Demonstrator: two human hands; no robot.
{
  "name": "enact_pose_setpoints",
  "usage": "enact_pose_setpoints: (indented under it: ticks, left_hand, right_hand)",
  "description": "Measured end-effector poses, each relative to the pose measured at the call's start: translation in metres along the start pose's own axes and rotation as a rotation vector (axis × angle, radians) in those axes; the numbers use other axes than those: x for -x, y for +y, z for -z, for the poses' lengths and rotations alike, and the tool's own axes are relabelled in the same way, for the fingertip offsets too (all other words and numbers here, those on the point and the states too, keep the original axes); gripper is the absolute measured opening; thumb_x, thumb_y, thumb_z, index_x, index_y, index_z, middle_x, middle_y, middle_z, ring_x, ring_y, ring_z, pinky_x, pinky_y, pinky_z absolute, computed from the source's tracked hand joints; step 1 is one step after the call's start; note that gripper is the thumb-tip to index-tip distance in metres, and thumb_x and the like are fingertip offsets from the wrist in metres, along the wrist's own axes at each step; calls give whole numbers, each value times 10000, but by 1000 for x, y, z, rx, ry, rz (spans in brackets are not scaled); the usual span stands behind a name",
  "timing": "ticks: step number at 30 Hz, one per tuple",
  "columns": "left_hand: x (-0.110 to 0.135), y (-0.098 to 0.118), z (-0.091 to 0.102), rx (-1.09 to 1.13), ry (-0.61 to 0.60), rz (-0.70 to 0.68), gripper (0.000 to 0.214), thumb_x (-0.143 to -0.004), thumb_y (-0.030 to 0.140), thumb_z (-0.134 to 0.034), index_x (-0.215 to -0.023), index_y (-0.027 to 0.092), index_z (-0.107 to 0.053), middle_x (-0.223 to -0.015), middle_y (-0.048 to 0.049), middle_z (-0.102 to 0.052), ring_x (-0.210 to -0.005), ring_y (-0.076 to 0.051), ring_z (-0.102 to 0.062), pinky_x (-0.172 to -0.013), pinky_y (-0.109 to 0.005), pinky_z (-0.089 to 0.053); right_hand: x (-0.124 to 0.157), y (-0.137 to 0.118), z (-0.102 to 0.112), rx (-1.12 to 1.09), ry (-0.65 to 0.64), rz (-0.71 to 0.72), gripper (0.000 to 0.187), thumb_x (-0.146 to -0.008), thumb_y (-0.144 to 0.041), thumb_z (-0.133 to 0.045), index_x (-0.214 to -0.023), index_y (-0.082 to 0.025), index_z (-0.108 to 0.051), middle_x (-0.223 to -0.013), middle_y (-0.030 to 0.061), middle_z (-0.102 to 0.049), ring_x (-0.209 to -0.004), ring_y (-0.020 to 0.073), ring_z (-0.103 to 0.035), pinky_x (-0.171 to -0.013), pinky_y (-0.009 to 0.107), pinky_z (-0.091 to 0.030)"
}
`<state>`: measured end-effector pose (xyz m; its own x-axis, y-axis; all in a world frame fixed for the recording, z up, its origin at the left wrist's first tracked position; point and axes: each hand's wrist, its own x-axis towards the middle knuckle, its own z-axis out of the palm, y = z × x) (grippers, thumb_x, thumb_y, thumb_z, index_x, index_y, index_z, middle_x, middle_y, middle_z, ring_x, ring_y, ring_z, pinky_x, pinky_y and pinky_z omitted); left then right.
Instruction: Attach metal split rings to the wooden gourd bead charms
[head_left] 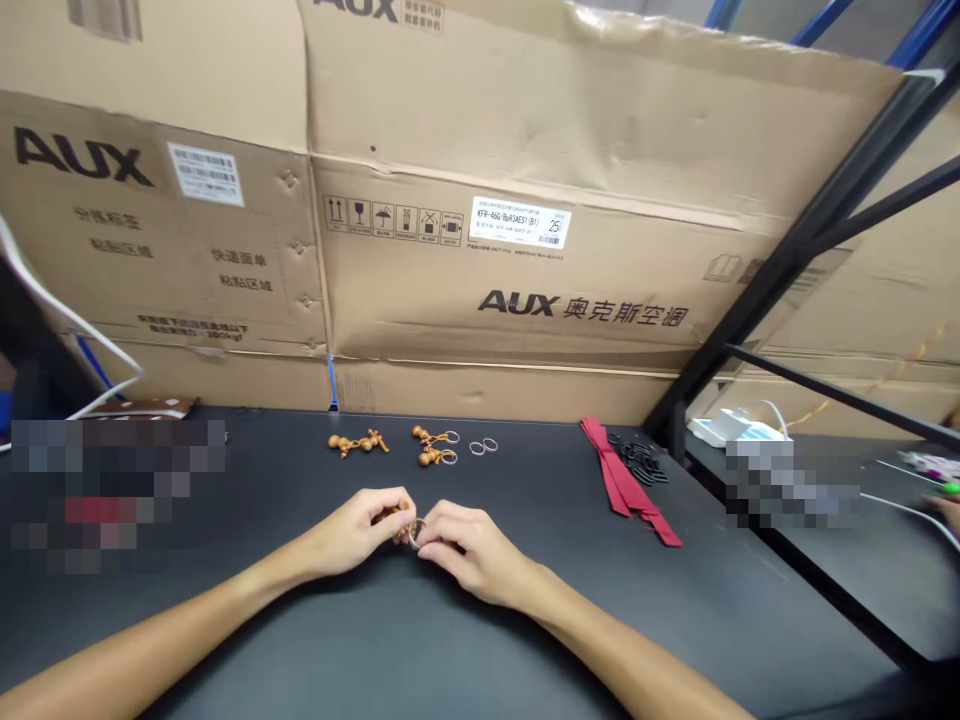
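1. Left hand [351,532]: fingers curled nearly shut, pinching a small wooden gourd charm [400,526], partly hidden.
2. Right hand [469,552]: fingers nearly shut on a metal split ring [414,533]. Ring touches the charm, both held just above the black table [675,610].
3. Further out on the table: a lone gourd charm [358,442], a second gourd charm [427,446] beside two rings [451,447], then a loose ring pair [484,446].
4. To the right: red ribbon strips [626,480] beside small black plastic pieces [637,458].
5. Behind: corrugated cardboard boxes [495,120] printed "AUX 奥克斯空调". White label [520,222] reads "KFR-46G/BpR3AES1(B1)".
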<state>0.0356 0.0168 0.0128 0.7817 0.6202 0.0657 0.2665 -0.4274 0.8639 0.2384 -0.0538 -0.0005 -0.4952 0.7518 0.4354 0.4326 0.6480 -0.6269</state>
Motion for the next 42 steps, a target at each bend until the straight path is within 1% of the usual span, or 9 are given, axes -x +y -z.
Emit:
enact_pose_setpoints:
  ticks: [9,15,18,25,28,32,35,39,42]
  left_hand:
    - [3,4,-2,-51,10,3,309,-928,392,-413,-793,166,-575,-735,-1,-592,-706,-144,-526,-690,-241,-426]
    - [5,2,-5,-171,57,-93,285,-929,341,-413,-775,169,-581,-719,1,-593,-674,-135,-518,-679,-230,-414]
    - [4,2,-4,-164,52,-102,280,-933,330,-406,-781,169,-578,-726,-1,-593,-682,-136,-524,-686,-231,-414]
    - [1,3,0,-108,-26,-18,311,-938,387,-385,-804,171,-563,-757,-5,-601,-721,-148,-538,-706,-246,-427]
    - [2,3,-1,-92,-7,-13,272,-931,386,-402,-839,176,-549,-775,-5,-606,-726,-148,-539,-711,-251,-432]
    - [4,6,-3,-56,9,0,172,-908,354,-458,-905,191,-513,-799,5,-612,-714,-138,-535,-689,-242,-431]
    - [6,8,-4,-53,8,-37,153,-894,337,-488,-947,194,-497,-819,4,-608,-721,-136,-539,-688,-242,-430]
    - [6,6,-6,-99,29,-83,154,-907,344,-478,-908,192,-499,-769,12,-606,-669,-126,-525,-656,-238,-416]
    - [5,2,-7,-83,42,-82,168,-922,345,-451,-876,192,-503,-764,6,-623,-686,-132,-547,-680,-248,-426]
  right_hand:
    - [0,5,2,135,-19,1,251,-967,-267,-422,-853,-172,-625,-770,40,-612,-672,129,-553,-685,229,-457]
    - [0,4,0,172,-30,-8,270,-967,-271,-418,-833,-171,-630,-739,40,-617,-639,130,-553,-661,223,-443]
    - [-1,2,1,158,-22,-17,270,-962,-267,-427,-813,-167,-628,-725,38,-617,-622,127,-547,-645,219,-436]
    - [-2,2,9,95,-37,-57,277,-971,-266,-411,-834,-168,-631,-753,29,-628,-646,119,-554,-667,215,-441]
    - [-2,3,9,100,-32,-62,258,-967,-264,-420,-849,-167,-628,-770,34,-631,-654,121,-549,-676,221,-440]
    - [-1,2,7,81,-17,-104,275,-967,-248,-413,-797,-166,-612,-712,14,-614,-617,110,-527,-653,212,-428]
    - [-2,1,6,61,-9,-142,287,-967,-244,-402,-772,-165,-598,-680,0,-602,-596,101,-521,-635,203,-418]
    - [-3,-3,7,20,-15,-161,298,-965,-240,-395,-740,-166,-576,-652,-12,-586,-574,92,-511,-620,194,-408]
    - [-3,-4,8,-16,-27,-166,297,-963,-243,-394,-735,-165,-567,-645,-15,-576,-567,89,-504,-610,191,-408]
